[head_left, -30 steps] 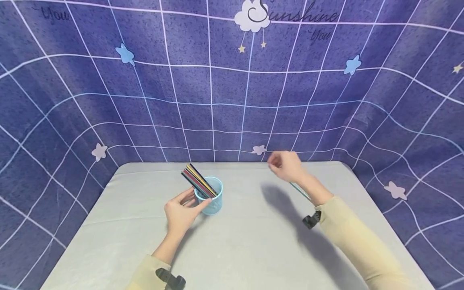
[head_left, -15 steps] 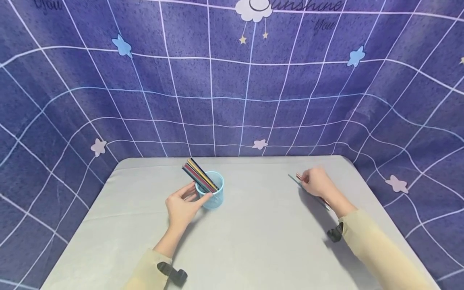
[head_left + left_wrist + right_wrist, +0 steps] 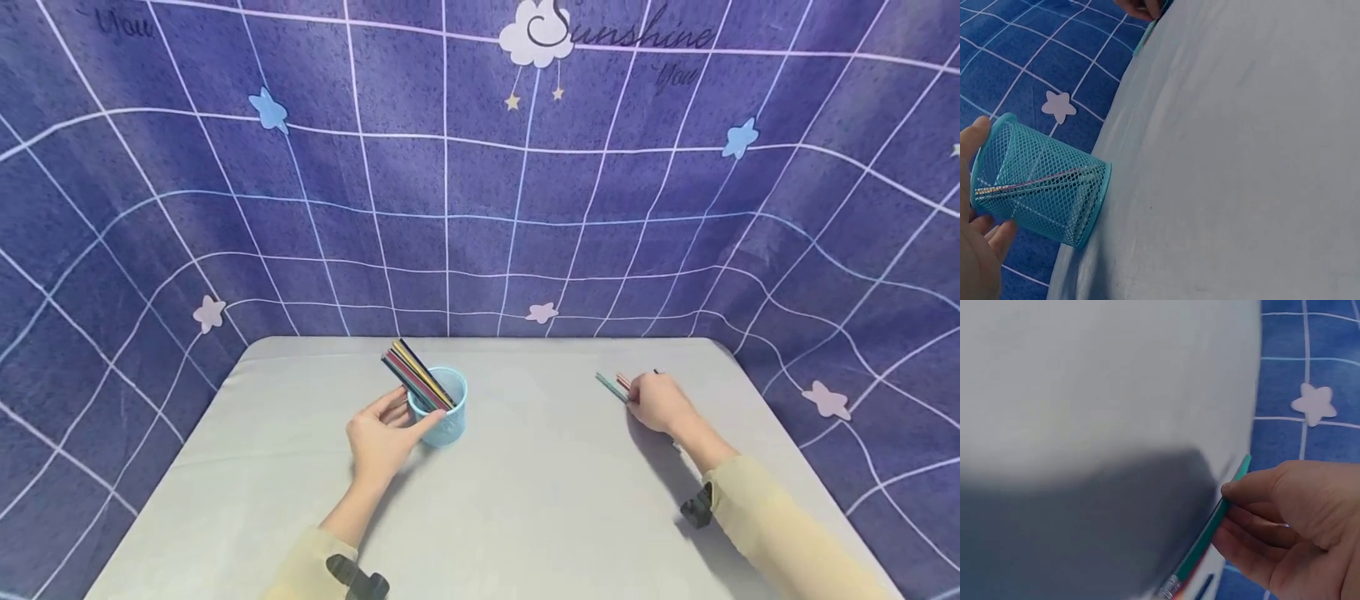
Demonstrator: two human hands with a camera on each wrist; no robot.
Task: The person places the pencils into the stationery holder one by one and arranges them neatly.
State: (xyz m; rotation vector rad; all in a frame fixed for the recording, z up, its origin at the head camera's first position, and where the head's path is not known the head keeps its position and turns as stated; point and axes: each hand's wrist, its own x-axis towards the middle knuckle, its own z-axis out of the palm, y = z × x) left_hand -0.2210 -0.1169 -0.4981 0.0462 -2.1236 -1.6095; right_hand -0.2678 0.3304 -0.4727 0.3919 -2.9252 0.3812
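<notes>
My left hand [image 3: 382, 437] holds a light blue mesh pen holder [image 3: 448, 429], its thumb and fingers around the upper part. Several pencils [image 3: 412, 371] lean to the left inside the holder, which stands upright on the table. In the left wrist view, the holder's mesh wall [image 3: 1041, 181] shows the pencils through it. On the right of the table my right hand [image 3: 663, 404] pinches a green pencil [image 3: 1200, 544] with a silver band near one end. Reddish pencils [image 3: 622, 381] lie beside it, partly covered by the hand. A dark pencil [image 3: 1205, 587] lies close by.
The table [image 3: 525, 500] has a pale grey cover. Behind it and at both sides hangs a purple-blue curtain [image 3: 480, 183] with a grid and stars. A black wrist camera [image 3: 697, 506] sits on the right sleeve, and another [image 3: 358, 577] on the left.
My right hand has moved from above the table's back middle to the right, down to the loose pencils, and now pinches the green one. The left hand keeps its hold on the pen holder.
</notes>
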